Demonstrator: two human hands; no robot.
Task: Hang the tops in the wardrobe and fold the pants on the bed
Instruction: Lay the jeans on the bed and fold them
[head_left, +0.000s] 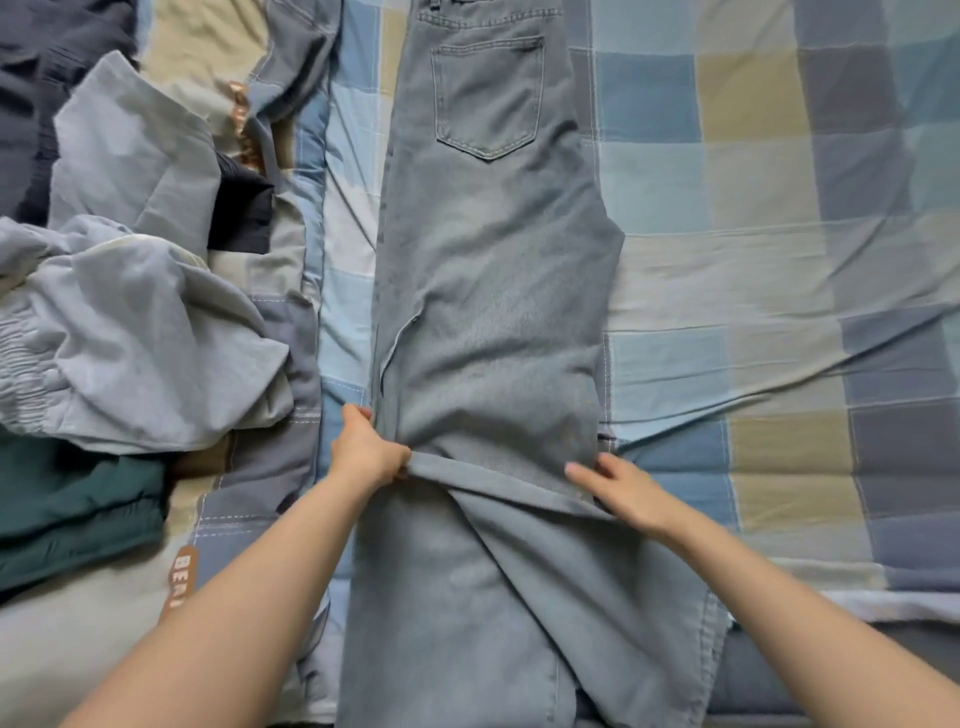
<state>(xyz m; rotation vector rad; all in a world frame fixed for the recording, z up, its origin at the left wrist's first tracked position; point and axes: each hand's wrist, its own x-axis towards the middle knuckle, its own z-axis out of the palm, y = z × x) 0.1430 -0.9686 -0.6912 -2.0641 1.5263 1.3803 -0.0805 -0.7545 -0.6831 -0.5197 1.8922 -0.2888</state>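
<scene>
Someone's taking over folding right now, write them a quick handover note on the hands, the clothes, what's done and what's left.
Left hand grips the left end of the fold in the jeans; right hand holds the right end, fingers partly straight.
Jeans lie lengthwise on the checked bedcover, back pocket up, legs stacked and being folded at the middle.
Unsorted clothes pile sits on the bed's left side.
Done: jeans laid flat, legs together.
Left: finish this fold, then sort the pile. No wardrobe in view.
</scene>
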